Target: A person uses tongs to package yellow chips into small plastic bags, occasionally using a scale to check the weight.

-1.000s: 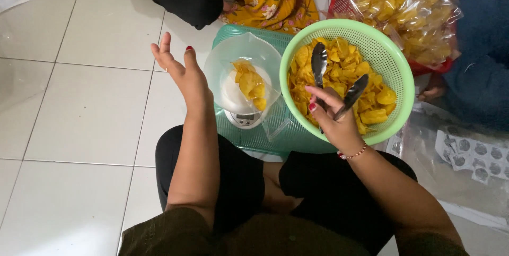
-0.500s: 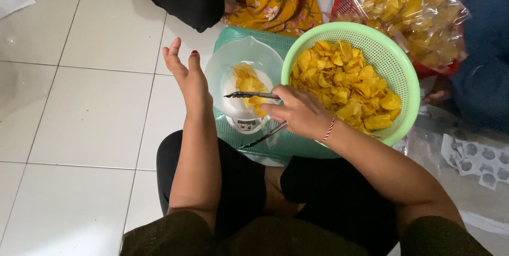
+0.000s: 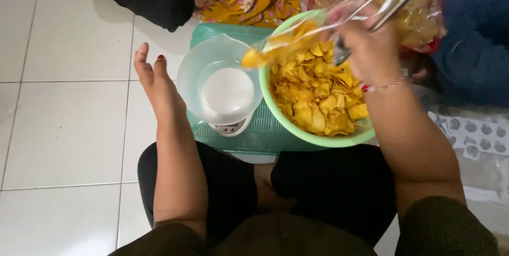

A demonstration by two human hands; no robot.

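Right hand (image 3: 371, 49): grip closed on clear plastic bag (image 3: 328, 22) of yellow chips, held over green basket (image 3: 318, 138) at 1 o'clock. Left hand (image 3: 154, 78): open flat, empty, at 9 o'clock beside clear measuring bowl (image 3: 220, 83) on kitchen scale (image 3: 229, 127).

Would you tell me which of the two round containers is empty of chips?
The clear bowl on the scale; the green basket beside it is full of yellow chips.

Glossy, seemingly plastic bag (image 3: 339, 20)
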